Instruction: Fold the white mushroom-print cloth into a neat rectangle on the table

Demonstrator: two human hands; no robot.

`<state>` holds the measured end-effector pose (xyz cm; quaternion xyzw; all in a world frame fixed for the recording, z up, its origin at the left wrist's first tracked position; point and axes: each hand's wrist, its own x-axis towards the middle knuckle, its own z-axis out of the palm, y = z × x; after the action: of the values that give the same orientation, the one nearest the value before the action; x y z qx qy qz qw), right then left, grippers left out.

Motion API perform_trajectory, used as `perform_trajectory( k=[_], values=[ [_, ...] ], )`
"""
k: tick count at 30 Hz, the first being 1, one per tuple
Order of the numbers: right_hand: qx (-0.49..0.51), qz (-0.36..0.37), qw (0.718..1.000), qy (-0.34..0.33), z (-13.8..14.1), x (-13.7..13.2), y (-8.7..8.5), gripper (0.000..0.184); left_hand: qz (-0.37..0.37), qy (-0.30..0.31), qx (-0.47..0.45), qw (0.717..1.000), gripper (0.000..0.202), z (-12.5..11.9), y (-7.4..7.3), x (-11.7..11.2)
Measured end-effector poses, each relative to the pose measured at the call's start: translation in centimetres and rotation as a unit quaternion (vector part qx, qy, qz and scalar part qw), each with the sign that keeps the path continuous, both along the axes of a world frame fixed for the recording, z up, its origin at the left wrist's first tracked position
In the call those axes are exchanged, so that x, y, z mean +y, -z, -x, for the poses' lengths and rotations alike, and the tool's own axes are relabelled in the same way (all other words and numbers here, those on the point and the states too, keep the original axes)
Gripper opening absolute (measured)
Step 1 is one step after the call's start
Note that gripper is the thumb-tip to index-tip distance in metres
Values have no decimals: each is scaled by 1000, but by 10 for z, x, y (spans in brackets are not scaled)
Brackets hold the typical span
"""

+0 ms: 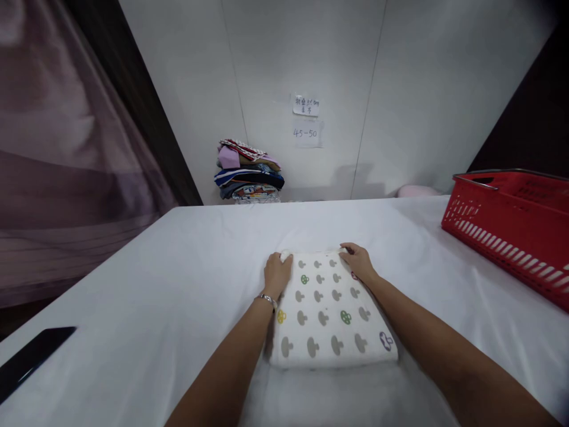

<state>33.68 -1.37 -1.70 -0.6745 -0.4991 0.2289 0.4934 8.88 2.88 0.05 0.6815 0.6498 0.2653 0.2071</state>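
Note:
A white folded cloth (329,305) printed with grey, green, yellow and purple mushroom shapes lies flat in the middle of the white-covered table. My left hand (278,274), with a bracelet at its wrist, grips the cloth's far left corner between thumb and fingers. At the far right corner, my right hand (357,261) pinches the edge of the same cloth. The near edge of the cloth rests on the table between my forearms.
A red plastic basket (511,231) with a metal handle stands at the right. Behind the table's far edge is a stack of folded clothes (249,172). A black phone-like object (33,359) lies at the left. Paper notes (306,121) hang on the wall.

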Motion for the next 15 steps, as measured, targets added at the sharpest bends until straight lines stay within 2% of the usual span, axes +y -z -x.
perform_trajectory(
  k=[5, 7, 10, 12, 15],
  values=[
    [-39, 15, 999, -16, -8, 1, -2, 39, -10, 11, 24, 1000, 37, 0, -6, 3],
    [-63, 15, 998, -24, -11, 1, -4, 38, -64, 64, 42, 995, 41, 0, -8, 6],
    [-114, 3, 992, -60, -15, 2, -7, 29, -131, 188, 95, 969, 34, -1, -12, 11],
    [-193, 0, 976, -104, -16, 5, -10, 23, -131, 245, 124, 953, 27, -4, -16, 14],
    [-286, 11, 947, -147, -14, 10, -13, 20, -122, 283, 140, 941, 21, -11, -21, 14]
  ],
)
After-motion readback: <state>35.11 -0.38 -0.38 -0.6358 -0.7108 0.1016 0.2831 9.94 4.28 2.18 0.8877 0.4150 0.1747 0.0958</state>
